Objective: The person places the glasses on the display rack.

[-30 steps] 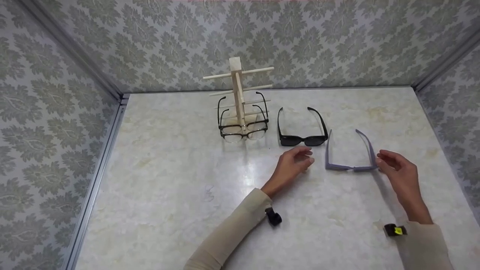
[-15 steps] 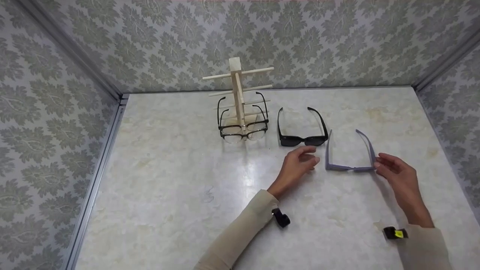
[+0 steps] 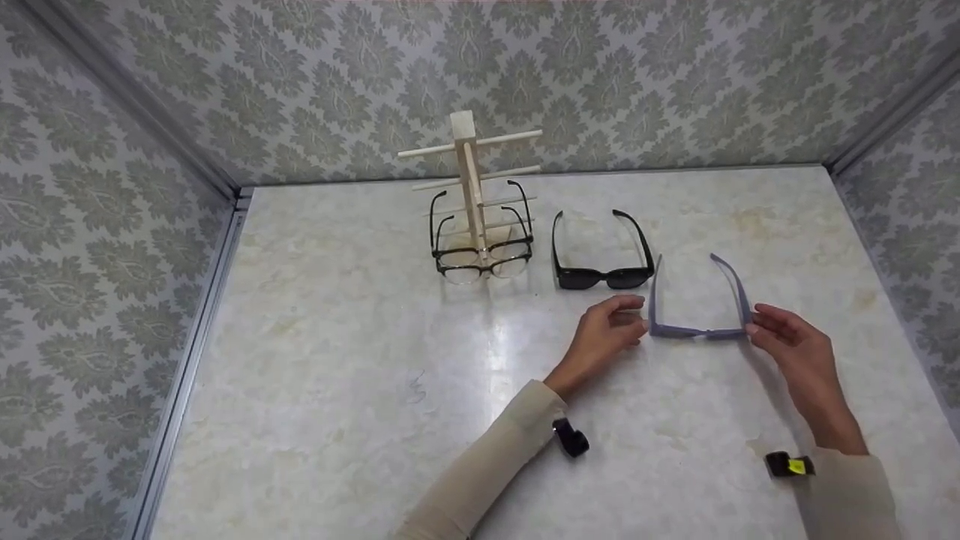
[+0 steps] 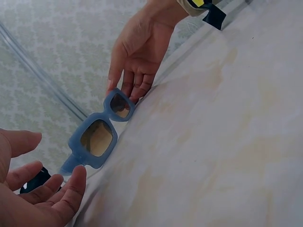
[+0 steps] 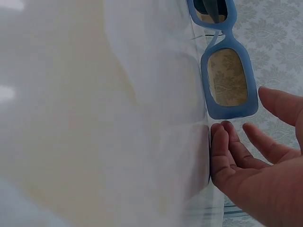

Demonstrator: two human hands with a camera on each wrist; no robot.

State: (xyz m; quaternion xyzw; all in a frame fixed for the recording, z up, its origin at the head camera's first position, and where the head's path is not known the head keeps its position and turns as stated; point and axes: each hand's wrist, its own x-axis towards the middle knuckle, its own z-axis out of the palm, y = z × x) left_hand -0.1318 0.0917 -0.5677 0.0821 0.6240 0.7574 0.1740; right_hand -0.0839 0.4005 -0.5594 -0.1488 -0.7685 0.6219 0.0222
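Observation:
Blue-framed sunglasses [image 3: 677,331] stand on the table with their temples unfolded toward the back. My left hand [image 3: 600,337] is beside their left front corner, fingers spread and not closed round the frame; a small gap shows in the left wrist view, where the tinted lenses of the blue sunglasses [image 4: 77,144] face the camera. At the opposite corner is my right hand [image 3: 804,364], thumb and fingers loosely bent. In the right wrist view its thumb [image 5: 279,104] lies close to the frame's edge; whether it touches I cannot tell.
Black sunglasses [image 3: 576,280] stand behind my left hand, temples unfolded. Left of them, a wooden display stand [image 3: 470,180] with crossbars carries two pairs of dark-rimmed eyeglasses [image 3: 458,268] low down. Patterned wall panels [image 3: 480,60] enclose the table [image 3: 315,375] at the back and sides.
My left hand has moved right, from in front of the black sunglasses to the blue pair's left corner. My right hand has shifted slightly in toward the right corner. The glasses stay put.

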